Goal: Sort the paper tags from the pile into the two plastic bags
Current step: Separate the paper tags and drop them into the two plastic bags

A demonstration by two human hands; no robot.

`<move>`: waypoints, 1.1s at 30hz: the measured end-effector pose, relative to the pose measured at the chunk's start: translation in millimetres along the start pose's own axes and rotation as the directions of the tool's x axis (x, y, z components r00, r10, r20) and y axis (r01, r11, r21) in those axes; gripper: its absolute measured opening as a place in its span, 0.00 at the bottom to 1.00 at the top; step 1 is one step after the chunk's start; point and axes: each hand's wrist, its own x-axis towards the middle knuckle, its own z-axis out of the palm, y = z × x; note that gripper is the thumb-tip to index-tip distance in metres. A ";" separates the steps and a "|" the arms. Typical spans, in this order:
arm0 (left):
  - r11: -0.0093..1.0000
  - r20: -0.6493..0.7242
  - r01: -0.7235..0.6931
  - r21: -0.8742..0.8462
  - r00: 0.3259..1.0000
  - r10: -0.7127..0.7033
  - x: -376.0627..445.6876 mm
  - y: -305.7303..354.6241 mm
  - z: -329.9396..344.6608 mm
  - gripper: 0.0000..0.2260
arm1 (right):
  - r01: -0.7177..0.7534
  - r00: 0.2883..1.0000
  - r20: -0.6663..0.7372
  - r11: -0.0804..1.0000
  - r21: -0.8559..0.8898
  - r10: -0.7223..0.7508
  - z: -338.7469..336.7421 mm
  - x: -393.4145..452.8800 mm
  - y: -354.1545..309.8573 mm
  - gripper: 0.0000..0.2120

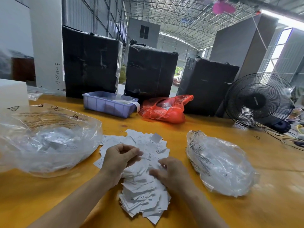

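Observation:
A pile of small white paper tags [143,193] lies on the yellow table [164,127] right in front of me. A large clear plastic bag [47,142] with tags inside sits to the left of the pile. A smaller clear plastic bag [220,163] lies to the right. My left hand [118,157] hovers over the pile's middle, fingers curled around a few white tags. My right hand [171,171] rests on the pile with its fingers bent, pinching at tags.
A lilac plastic bin [108,104] and a red plastic bag [166,109] sit behind the pile. Three black wrapped boxes [148,69] stand along the table's far edge. A black fan [258,101] stands at the right, cables beside it.

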 end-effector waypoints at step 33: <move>0.973 0.203 -0.072 0.221 0.979 0.026 -9.4 3.5 6.9 0.10 | 0.072 0.959 -0.242 0.701 0.710 0.146 -37.5 -3.5 -15.4 0.08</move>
